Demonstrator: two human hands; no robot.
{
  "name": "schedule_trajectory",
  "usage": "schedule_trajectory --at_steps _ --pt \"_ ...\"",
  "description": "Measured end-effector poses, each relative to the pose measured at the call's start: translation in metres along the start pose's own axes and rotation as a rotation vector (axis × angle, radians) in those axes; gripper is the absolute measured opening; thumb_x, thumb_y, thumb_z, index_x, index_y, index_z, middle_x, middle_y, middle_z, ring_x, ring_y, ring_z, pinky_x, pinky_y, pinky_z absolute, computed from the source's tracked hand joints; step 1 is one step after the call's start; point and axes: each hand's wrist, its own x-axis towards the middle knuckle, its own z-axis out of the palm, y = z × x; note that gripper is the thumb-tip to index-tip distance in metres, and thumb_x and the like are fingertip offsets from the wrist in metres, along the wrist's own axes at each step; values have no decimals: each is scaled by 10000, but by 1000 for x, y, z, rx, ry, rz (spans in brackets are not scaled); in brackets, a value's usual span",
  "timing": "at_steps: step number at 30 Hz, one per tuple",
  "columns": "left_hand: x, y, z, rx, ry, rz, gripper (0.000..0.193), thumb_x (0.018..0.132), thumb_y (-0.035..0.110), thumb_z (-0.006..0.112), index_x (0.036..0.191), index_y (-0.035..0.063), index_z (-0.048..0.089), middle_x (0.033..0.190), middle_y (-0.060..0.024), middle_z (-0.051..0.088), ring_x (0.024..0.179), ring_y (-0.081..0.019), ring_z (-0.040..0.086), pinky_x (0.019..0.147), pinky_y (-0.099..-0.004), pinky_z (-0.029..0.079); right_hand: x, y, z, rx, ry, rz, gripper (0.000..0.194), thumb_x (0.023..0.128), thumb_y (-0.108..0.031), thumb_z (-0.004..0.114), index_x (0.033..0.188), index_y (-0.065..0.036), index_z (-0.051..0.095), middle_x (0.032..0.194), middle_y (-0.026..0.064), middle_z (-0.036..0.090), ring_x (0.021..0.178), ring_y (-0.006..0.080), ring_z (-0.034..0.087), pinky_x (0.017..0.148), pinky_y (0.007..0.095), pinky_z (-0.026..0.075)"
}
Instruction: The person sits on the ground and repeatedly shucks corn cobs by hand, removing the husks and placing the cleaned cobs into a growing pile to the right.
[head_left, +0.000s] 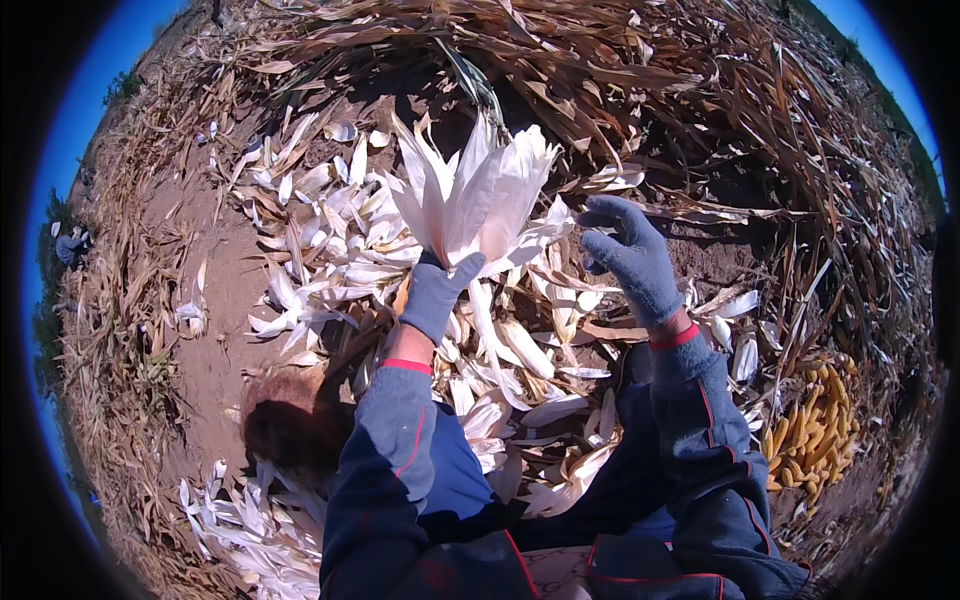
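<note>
My left hand (441, 292), in a grey knit glove, grips the base of a fan of pale dry corn husks (480, 195). The husks spread upward and outward from the grip; whether an ear is inside is hidden. To the right, my gloved right hand (626, 251) is raised with its fingers curved and apart, holding nothing. Beneath both hands lies a loose layer of stripped white husks (352, 240) on the soil. More husks (525, 349) cover the ground between my legs.
Husked yellow corn ears (814, 427) are heaped at my right. Dry corn stalks (600, 52) are piled ahead and curve down the right side. A brown furry animal (289, 412) lies by my left knee. More husks (255, 532) lie behind it. A person (69, 246) is far off at left.
</note>
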Motion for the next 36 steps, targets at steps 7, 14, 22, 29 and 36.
schedule_trajectory --at_steps 7,14,22,29,36 --pt "-7 8 -4 -77 -293 -152 581 782 404 709 1139 -19 534 947 -83 622 794 -166 588 711 -300 492 11 56 46 99 88 171 151 815 -143 688 893 -21 642 734 3 616 598 58 562 520 192 452" --pt "-6 -9 -8 -73 34 -178 350 868 357 610 1023 43 594 838 -74 620 726 -209 616 626 -369 523 12 64 45 35 94 96 171 847 -91 628 978 16 653 673 43 611 517 73 541 486 201 432" --pt "18 -41 -26 -777 337 -468 233 913 275 527 989 73 615 868 -61 643 803 -217 609 740 -348 495 8 61 42 79 36 -15 161 829 -31 585 962 26 657 808 59 666 664 105 612 575 216 479" --pt "2 8 -15 -855 91 -458 464 892 380 568 1195 35 504 1109 -142 554 1032 -273 549 894 -378 475 6 57 42 -287 19 -319 196 737 -31 655 932 -16 674 876 77 682 823 169 637 761 274 482" --pt "6 -5 -18 -679 156 -324 281 900 88 525 1165 4 567 1069 -133 625 973 -268 606 896 -372 473 -5 66 33 -397 -210 -448 277 693 -162 734 943 -56 677 875 112 659 800 256 621 727 318 470"
